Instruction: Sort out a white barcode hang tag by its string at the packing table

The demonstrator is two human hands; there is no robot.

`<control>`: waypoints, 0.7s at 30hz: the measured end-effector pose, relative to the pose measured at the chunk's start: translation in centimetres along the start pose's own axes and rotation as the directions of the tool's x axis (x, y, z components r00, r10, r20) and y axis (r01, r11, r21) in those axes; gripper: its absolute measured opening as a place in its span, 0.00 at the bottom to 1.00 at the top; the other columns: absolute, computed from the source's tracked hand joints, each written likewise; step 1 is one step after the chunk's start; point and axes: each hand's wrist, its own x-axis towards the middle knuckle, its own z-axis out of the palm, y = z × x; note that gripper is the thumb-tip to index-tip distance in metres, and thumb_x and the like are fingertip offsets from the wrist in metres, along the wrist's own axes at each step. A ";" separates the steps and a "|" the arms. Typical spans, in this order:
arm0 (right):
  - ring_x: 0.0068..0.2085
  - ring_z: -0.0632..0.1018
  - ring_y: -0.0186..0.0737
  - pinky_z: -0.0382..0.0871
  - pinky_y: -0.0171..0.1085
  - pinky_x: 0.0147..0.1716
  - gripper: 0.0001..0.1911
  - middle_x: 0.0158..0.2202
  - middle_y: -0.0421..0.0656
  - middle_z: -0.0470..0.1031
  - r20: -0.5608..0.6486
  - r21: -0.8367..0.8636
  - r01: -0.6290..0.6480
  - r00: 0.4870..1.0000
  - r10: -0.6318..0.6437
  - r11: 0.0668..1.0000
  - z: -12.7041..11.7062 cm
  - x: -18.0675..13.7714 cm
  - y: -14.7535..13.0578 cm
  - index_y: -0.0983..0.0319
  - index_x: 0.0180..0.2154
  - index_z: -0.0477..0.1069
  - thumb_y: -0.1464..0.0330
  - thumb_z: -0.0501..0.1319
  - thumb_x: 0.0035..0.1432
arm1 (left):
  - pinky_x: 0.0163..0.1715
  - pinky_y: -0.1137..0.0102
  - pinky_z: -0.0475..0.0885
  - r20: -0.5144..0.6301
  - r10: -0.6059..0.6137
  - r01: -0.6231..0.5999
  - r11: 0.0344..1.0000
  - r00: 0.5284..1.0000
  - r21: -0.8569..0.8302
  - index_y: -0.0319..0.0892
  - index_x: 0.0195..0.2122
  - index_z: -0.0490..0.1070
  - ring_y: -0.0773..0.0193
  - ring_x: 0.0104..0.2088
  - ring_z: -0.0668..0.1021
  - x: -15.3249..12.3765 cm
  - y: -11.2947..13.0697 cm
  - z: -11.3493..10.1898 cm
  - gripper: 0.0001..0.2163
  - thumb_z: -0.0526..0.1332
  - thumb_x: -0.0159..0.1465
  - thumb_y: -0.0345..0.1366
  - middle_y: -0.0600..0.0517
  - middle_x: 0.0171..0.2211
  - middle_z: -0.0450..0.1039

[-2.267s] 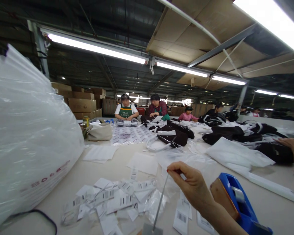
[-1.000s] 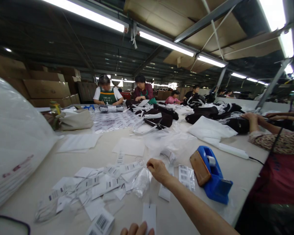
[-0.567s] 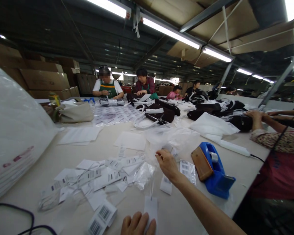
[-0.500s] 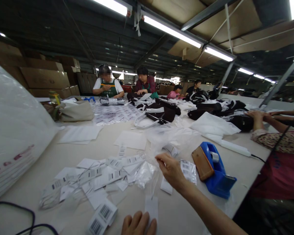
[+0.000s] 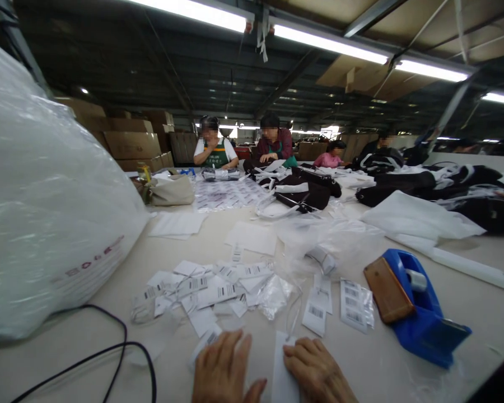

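Both hands rest at the near edge of the beige table (image 5: pixel 361 358). My left hand (image 5: pixel 223 368) lies flat, fingers spread, over a barcode tag. My right hand (image 5: pixel 317 372) presses its fingers on a white hang tag (image 5: pixel 282 369), from which a thin string (image 5: pixel 294 319) runs up towards the pile. Just beyond lies a heap of white barcode tags (image 5: pixel 212 291) and small clear plastic bags (image 5: pixel 274 295). Whether either hand grips anything is unclear.
A blue tape dispenser (image 5: pixel 420 313) stands at the right. A big filled plastic sack (image 5: pixel 46 196) takes up the left, with a black cable (image 5: pixel 109 347) below it. Black bags (image 5: pixel 302 193) and white cloth (image 5: pixel 415 221) lie farther back. Several people sit at the far end.
My right hand has come back from the tag pile to the near edge and now rests on the white hang tag beside my left hand. The view has swung left.
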 end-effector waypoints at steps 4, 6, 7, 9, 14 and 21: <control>0.31 0.72 0.38 0.62 0.36 0.31 0.12 0.30 0.41 0.76 0.113 0.039 0.006 0.993 -0.010 0.999 -1.2 0.2 -0.1 0.59 0.30 0.68 0.80 0.53 0.47 | 0.42 0.58 0.63 0.171 -0.416 0.397 0.908 0.893 0.133 0.35 0.49 0.61 0.50 0.46 0.72 -0.4 -2.7 -1.0 0.21 0.57 0.54 0.35 0.39 0.45 0.72; 0.33 0.73 0.38 0.63 0.36 0.32 0.14 0.32 0.41 0.76 0.145 0.084 -0.017 0.989 0.005 0.996 -2.0 0.4 -0.2 0.59 0.32 0.69 0.81 0.52 0.48 | 0.41 0.61 0.65 0.240 -0.452 0.436 0.892 0.859 0.122 0.36 0.49 0.61 0.54 0.44 0.74 -0.4 -3.2 -1.1 0.18 0.55 0.56 0.32 0.43 0.41 0.74; 0.33 0.73 0.38 0.63 0.36 0.33 0.14 0.32 0.40 0.77 0.158 0.099 -0.033 0.987 0.017 0.995 -2.2 0.5 -0.3 0.59 0.32 0.69 0.81 0.52 0.48 | 0.40 0.62 0.65 0.247 -0.451 0.435 0.892 0.857 0.120 0.37 0.48 0.61 0.55 0.43 0.74 -0.3 -3.3 -1.1 0.17 0.54 0.57 0.31 0.44 0.40 0.74; 0.34 0.73 0.38 0.63 0.35 0.33 0.15 0.33 0.39 0.77 0.190 0.115 -0.063 0.981 0.041 0.991 -2.6 0.8 -0.5 0.59 0.33 0.69 0.81 0.53 0.47 | 0.40 0.62 0.65 0.213 -0.405 0.387 0.914 0.889 0.124 0.37 0.48 0.60 0.56 0.41 0.75 0.0 -3.6 -1.3 0.16 0.54 0.58 0.32 0.45 0.40 0.75; 0.36 0.75 0.40 0.67 0.37 0.35 0.18 0.36 0.43 0.77 0.166 0.085 -0.096 0.983 0.081 0.992 -3.9 1.5 -1.0 0.59 0.35 0.70 0.81 0.52 0.45 | 0.40 0.61 0.64 0.053 -0.279 0.278 0.960 0.959 0.016 0.34 0.51 0.57 0.55 0.40 0.76 1.4 -3.0 -2.9 0.21 0.52 0.61 0.42 0.41 0.41 0.75; 0.41 0.76 0.44 0.72 0.39 0.38 0.16 0.42 0.50 0.76 -0.058 0.124 0.111 0.993 -0.104 0.986 -7.1 4.3 -3.9 0.61 0.48 0.66 0.63 0.55 0.58 | 0.38 0.65 0.65 0.002 -0.276 0.256 0.888 0.961 -0.383 0.40 0.53 0.57 0.59 0.35 0.76 2.5 1.3 -4.6 0.23 0.45 0.63 0.50 0.45 0.37 0.76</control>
